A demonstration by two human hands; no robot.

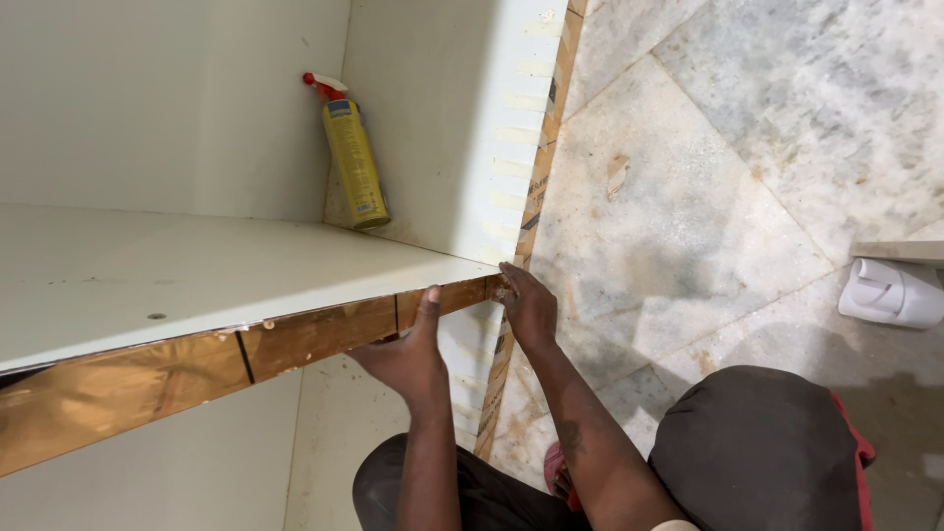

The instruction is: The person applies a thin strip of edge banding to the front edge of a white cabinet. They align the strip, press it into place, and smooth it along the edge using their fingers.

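Knees: the person's dark-trousered knees point(752, 442) sit lowest in view, on the marble floor point(688, 197).
Left hand: left hand point(408, 354) cups the shelf's front from below, thumb up against the edge band, fingers curled under and hidden.
Right hand: right hand point(526, 305) lies flat, fingers stretched out, pressing the band's end at the corner by the side panel point(462, 128).
Edge band: wood-toned edge band point(197, 379) runs along the white shelf point(147, 275) front.
Progress: the strip looks laid along the whole visible edge; the corner end seems left to press down.
Behind: a yellow spray bottle point(352, 157) stands in the back corner.
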